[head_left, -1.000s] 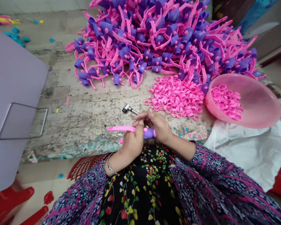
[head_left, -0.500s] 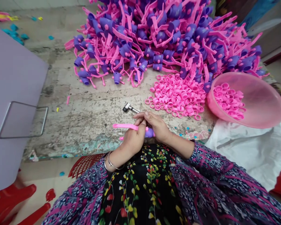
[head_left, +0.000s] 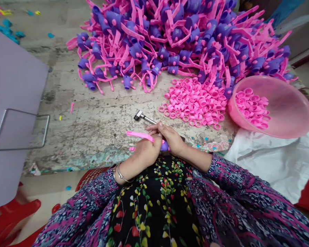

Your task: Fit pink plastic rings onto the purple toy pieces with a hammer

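My left hand (head_left: 146,151) is closed round a plastic part with a purple socket (head_left: 164,145) and long pink arms (head_left: 140,134) that stick out to the left. Against the same part, from the other side, my right hand (head_left: 172,138) is closed too, its thumb and fingers meeting the left hand's fingertips. Between the hands the middle of the part is hidden. Just beyond them a small hammer (head_left: 147,118) with a silver head and black tip lies on the worn table (head_left: 100,127); its handle runs under my right hand.
A big heap of purple and pink parts (head_left: 170,44) covers the back of the table. Nearer lies a pile of pink rings (head_left: 195,103), beside a pink bowl (head_left: 285,109) holding more rings. A white sack (head_left: 275,161) sits below the bowl. A grey panel (head_left: 12,85) with a wire handle stands left.
The view has shifted slightly. Both hands stay together on the plastic part, whose pink arm has tilted a little. The hammer has not visibly moved on the table.
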`<state>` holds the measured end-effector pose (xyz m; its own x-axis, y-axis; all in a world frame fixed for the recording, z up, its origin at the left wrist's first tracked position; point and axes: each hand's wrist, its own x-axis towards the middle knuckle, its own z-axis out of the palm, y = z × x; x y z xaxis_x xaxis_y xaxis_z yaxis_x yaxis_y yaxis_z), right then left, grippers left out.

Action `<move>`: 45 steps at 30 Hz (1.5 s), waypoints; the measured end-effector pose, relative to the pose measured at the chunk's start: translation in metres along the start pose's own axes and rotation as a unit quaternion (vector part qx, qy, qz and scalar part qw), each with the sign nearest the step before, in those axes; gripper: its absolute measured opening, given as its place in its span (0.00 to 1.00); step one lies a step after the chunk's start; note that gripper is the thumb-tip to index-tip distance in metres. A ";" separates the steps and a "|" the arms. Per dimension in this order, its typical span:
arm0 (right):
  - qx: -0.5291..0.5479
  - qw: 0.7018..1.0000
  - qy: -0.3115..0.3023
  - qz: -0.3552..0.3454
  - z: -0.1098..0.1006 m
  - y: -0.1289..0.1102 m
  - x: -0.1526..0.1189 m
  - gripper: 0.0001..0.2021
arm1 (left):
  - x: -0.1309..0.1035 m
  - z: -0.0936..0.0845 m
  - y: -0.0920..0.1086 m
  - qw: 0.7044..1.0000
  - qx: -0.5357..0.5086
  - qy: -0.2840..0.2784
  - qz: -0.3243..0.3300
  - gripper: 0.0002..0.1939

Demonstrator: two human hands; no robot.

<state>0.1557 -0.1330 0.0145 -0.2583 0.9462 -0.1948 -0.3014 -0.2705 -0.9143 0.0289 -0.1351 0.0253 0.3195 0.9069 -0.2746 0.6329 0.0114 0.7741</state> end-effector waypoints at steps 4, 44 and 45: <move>-0.004 1.000 0.025 0.011 0.001 0.004 0.000 0.25 | 0.003 0.004 -0.009 1.000 -0.023 -0.007 -0.015 0.17; -0.237 0.966 -0.006 -0.103 -0.005 -0.007 -0.045 0.26 | -0.004 0.013 0.000 0.830 -0.536 -0.045 -0.149 0.22; -0.237 0.966 -0.011 -0.102 -0.005 -0.008 -0.045 0.26 | -0.005 0.013 0.000 0.831 -0.535 -0.040 -0.148 0.22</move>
<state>0.1743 -0.1725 0.0284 -0.2586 0.9659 0.0084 0.1058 0.0370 -0.9937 0.0364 -0.1452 0.0191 0.3344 0.7669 -0.5478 -0.2841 0.6362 0.7173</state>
